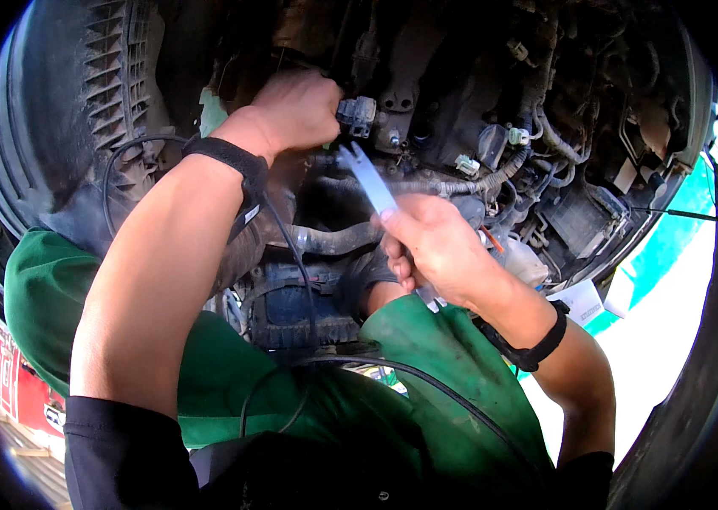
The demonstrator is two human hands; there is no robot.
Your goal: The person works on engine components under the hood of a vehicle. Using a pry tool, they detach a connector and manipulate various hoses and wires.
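Observation:
In the engine bay, my left hand (298, 110) has its fingers curled beside a grey connector (359, 116); what they hold is hidden. My right hand (427, 242) grips a flat silver tool (369, 180) with a notched end, angled up and left toward that connector, short of it. The tool is slightly blurred. A metal fitting (393, 138) sits just right of the connector. A ribbed hose (325, 240) runs behind my right hand.
Wiring harnesses (537, 127) fill the upper right. A ribbed plastic liner (108, 93) is at upper left. Green-clad legs (452, 374) are below, crossed by a black cable (393, 364). A red case or cabinet (28, 391) shows at lower left; a white box (582, 299) at right.

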